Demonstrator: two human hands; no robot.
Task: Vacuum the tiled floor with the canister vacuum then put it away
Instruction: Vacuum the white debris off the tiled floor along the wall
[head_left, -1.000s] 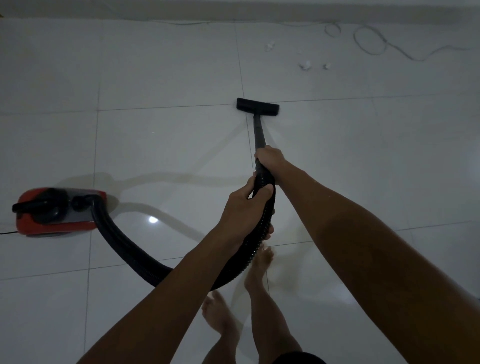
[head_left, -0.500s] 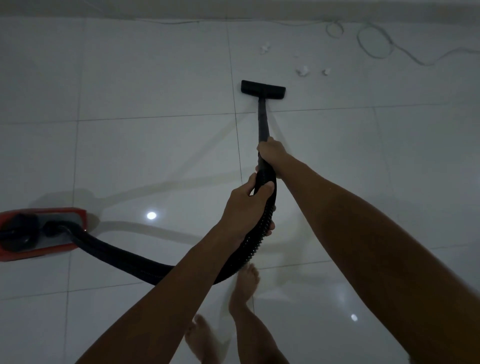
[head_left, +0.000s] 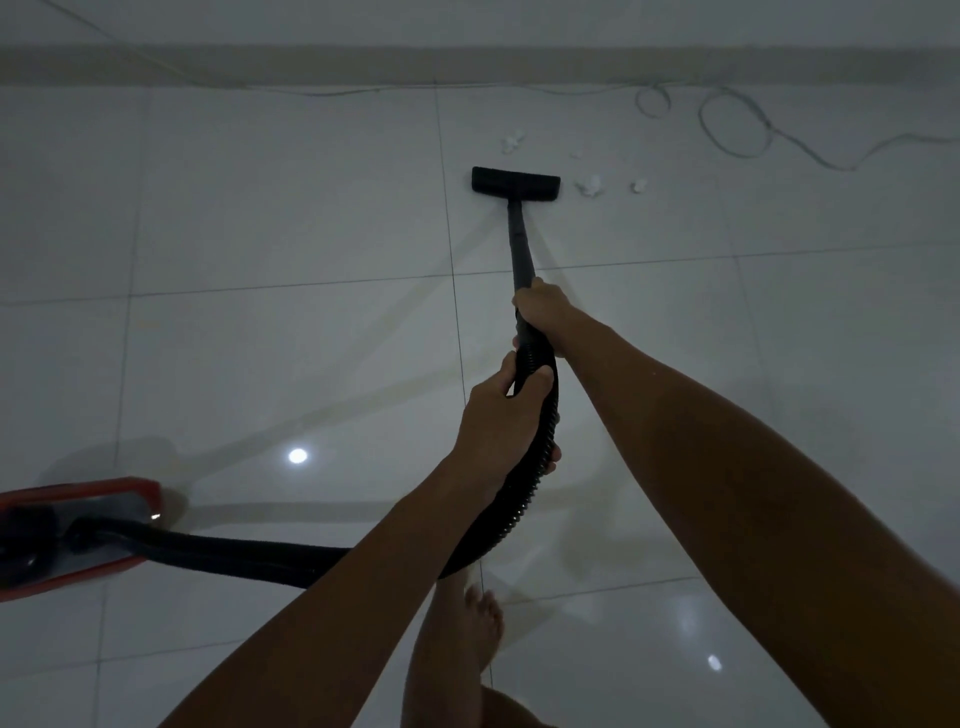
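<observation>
A red canister vacuum (head_left: 88, 535) sits on the white tiled floor (head_left: 285, 234) at the left edge, partly cut off. Its black ribbed hose (head_left: 249, 556) runs right and curves up into my hands. My left hand (head_left: 501, 421) grips the hose near its upper end. Just beyond it, my right hand (head_left: 540, 309) grips the black wand (head_left: 519, 244). The flat black floor nozzle (head_left: 516, 183) lies on the tiles ahead, close to small white scraps (head_left: 589, 185) to its right and another scrap (head_left: 511, 141) just behind it.
A thin pale cable (head_left: 732, 122) loops on the floor at the far right and runs along the skirting of the back wall (head_left: 467, 62). My bare foot (head_left: 485, 623) stands below my hands. Ceiling lights glint on the tiles.
The nozzle has been pushed forward across the tile joint toward the white scraps. I have stepped forward, and the canister now lies further left and lower in view.
</observation>
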